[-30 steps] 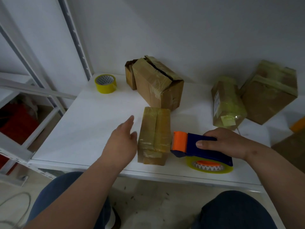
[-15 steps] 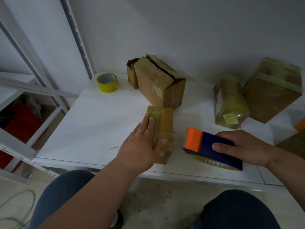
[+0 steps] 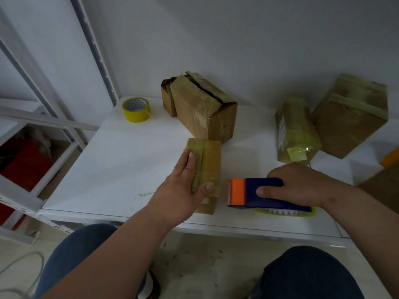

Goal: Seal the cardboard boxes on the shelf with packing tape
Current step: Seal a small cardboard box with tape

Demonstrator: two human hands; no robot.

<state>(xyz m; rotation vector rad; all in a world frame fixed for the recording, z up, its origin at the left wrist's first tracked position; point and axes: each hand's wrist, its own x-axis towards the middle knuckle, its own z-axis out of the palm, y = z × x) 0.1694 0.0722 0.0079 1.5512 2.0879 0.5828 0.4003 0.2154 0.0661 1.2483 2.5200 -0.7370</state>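
Small cardboard box point(image 3: 210, 169) fully wrapped in glossy yellowish tape, front-centre of white shelf point(image 3: 121, 160), L hand point(image 3: 183, 186) flat on its top w/ straight fingers, R hand point(image 3: 302, 184) gripping blue/orange tape dispenser point(image 3: 259, 194) just beside, 5 boxes counted, 1 yellow tape roll point(image 3: 136, 109) rear-left.

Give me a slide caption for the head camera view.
Left hand presses a taped small box while right hand holds the tape dispenser.
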